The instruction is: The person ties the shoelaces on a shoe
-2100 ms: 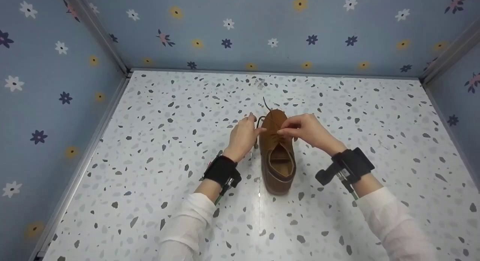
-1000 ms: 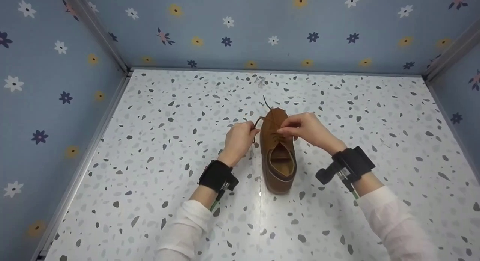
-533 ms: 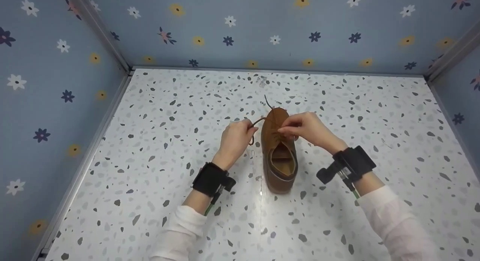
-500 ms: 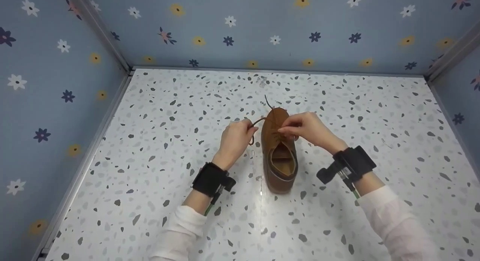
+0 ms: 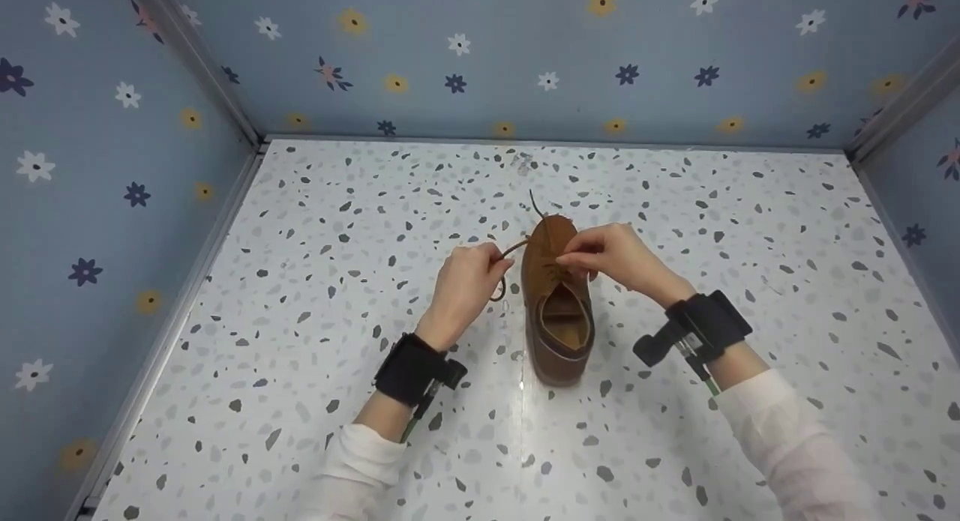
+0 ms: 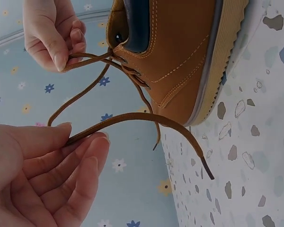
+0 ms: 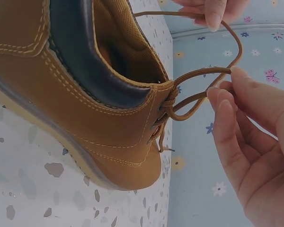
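Observation:
A brown lace-up shoe (image 5: 559, 367) with a dark padded collar stands on the speckled surface, toe pointing away from me. Left of it, my left hand (image 5: 463, 285) pinches one shoelace (image 6: 142, 115) between thumb and fingers; its dark tip (image 6: 208, 171) hangs free past them. My right hand (image 5: 619, 257), over the laced front, pinches a lace loop (image 7: 199, 72) that stands out from the eyelets. The left-hand lace passes around the base of this loop in the right wrist view. Another lace end (image 5: 534, 202) trails beyond the toe.
The white speckled surface (image 5: 360, 206) spreads around the shoe. Blue flowered panels (image 5: 510, 49) rise at the back and both sides. Black camera straps (image 5: 409, 367) sit on both wrists.
My left hand, first beside the lace with fingers apart, has taken hold of it and drawn it left and slightly towards me. My right hand keeps its pinch on the loop, nearly still.

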Available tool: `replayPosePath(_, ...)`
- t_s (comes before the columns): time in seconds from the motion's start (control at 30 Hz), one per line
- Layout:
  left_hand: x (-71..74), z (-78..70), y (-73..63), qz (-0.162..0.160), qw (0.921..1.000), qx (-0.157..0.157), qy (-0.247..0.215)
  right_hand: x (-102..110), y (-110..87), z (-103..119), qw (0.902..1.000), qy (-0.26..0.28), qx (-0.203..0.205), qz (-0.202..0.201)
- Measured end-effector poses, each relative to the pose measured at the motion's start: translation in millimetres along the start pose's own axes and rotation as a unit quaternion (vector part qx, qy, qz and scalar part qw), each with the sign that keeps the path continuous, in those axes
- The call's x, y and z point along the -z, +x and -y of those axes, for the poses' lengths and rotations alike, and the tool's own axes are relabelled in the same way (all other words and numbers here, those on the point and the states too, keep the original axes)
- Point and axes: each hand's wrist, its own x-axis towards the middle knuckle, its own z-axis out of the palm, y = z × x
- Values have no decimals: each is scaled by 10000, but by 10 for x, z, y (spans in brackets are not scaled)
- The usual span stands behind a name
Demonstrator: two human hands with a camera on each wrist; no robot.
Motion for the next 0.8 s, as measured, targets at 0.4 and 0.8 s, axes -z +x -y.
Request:
replayPosePath(0.4,109,-177,-149,485,9890,442,-1323,-1,9,8,10000,75,4,37)
replayPosePath(0.8,120,-282,-252,792,9774,562,-1879,3,8,11,10000,-38,0,38)
